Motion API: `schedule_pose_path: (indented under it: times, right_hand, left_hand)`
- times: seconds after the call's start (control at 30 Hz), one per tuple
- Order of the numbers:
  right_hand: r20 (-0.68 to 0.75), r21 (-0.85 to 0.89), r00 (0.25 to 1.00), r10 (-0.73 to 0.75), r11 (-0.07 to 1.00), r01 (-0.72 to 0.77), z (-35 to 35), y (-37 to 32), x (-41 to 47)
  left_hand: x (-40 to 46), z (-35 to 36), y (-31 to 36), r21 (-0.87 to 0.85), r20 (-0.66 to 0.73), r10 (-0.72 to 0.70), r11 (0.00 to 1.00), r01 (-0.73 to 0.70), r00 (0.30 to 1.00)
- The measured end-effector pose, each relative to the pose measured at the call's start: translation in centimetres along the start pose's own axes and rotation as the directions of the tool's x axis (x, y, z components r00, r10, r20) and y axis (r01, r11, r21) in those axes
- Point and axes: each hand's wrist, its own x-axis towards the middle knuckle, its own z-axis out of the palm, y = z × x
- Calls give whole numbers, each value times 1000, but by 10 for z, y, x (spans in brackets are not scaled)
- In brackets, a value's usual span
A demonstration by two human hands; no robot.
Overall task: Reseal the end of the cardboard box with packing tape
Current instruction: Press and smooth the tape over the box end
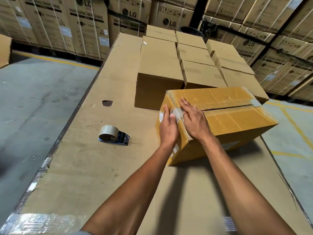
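Observation:
A yellowish cardboard box [233, 119] lies on the cardboard-covered work surface [94, 167], its top seam running away to the right. Both hands rest on its near left end. My left hand [167, 128] lies flat on the end face, and my right hand [194, 121] presses flat on the top edge beside it. Between their fingertips shows a crumpled patch of clear tape [177, 113] on the box's corner edge. A tape dispenser [113, 135] with a roll of brown packing tape sits untouched on the surface, to the left of the box.
Several plain brown boxes [159, 72] stand in rows just behind the box. The surface's left edge [55, 145] drops to a concrete floor [33, 102]. Stacked washing-machine cartons [88, 22] line the back and right. A hole [107, 103] is torn in the surface.

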Motion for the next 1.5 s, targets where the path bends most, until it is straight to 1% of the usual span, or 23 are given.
schedule_pose_path:
  times: [0.03, 0.07, 0.13, 0.2, 0.27, 0.37, 0.43, 0.5, 0.6, 0.67, 0.8, 0.93, 1.0, 1.07, 1.13, 1.17, 1.23, 1.33, 1.43, 1.5]
  right_hand:
    - [51, -15, 996, -71, 997, 72, -2, 3, -5]
    - [107, -43, 987, -120, 991, 126, -4, 8, -9]
    - [192, -102, 970, -152, 980, 173, -7, 19, -14]
    - [200, -117, 970, -140, 979, 165, -8, 24, -16]
    - [161, -120, 980, -116, 983, 136, -7, 22, -17]
    - [127, -158, 991, -48, 985, 68, -4, 15, -18]
    - [122, -176, 992, -30, 983, 51, -3, 12, -21]
    - [129, -192, 990, -57, 978, 81, -1, 12, -25]
    - [147, -214, 981, -126, 964, 156, 1, 14, -28]
    - [143, -211, 984, -108, 968, 137, -1, 21, -24]
    - [114, -209, 991, -65, 974, 87, -2, 14, -21]
    - [91, -223, 996, -6, 974, 26, -2, 13, -19]
    - [44, -239, 999, 15, 971, -4, -1, 11, -24]
    - [-6, -243, 999, -35, 969, 33, -2, 11, -29]
    - [-11, -243, 989, -150, 959, 143, -2, 12, -34]
    - [-15, -240, 984, -180, 956, 171, -2, 12, -35]
    - [-65, -242, 986, -157, 961, 137, 0, 10, -35]
    - [-175, -236, 983, -51, 972, 9, 4, 5, -38]
    - [-239, -234, 971, -20, 971, -38, 5, 1, -42]
    - [-253, -232, 967, -6, 971, -55, 6, 0, -44]
  left_hand:
    - [-10, 3, 0, 52, 20, 124, 991, -125, 992]
    - [-17, 6, -4, 92, 48, 208, 973, -212, 977]
    - [-23, 7, -15, 163, 93, 271, 945, -283, 958]
    - [-25, 2, -28, 243, 135, 285, 919, -311, 949]
    - [-26, -3, -43, 312, 172, 279, 894, -321, 945]
    - [-32, -9, -68, 404, 200, 190, 877, -258, 961]
    - [-39, -14, -78, 442, 217, 140, 868, -225, 966]
    - [-41, -19, -77, 432, 227, 156, 869, -243, 961]
    - [-35, -15, -53, 354, 176, 278, 877, -325, 944]
    - [-26, 0, -42, 290, 167, 295, 897, -333, 941]
    - [-30, 2, -50, 284, 131, 220, 926, -249, 967]
    - [-30, -7, -58, 345, 153, 164, 915, -208, 974]
    - [-31, -12, -53, 374, 163, 154, 904, -206, 974]
    - [-33, -12, -44, 357, 168, 193, 902, -242, 967]
    - [-36, -5, -34, 304, 170, 277, 898, -318, 946]
    - [-38, -1, -31, 283, 168, 294, 900, -332, 941]
    - [-40, 4, -30, 265, 161, 288, 909, -322, 944]
    - [-40, 2, -34, 295, 181, 294, 894, -337, 938]
    - [-42, -4, -41, 331, 212, 266, 886, -325, 940]
    - [-46, -8, -45, 362, 238, 226, 882, -302, 945]
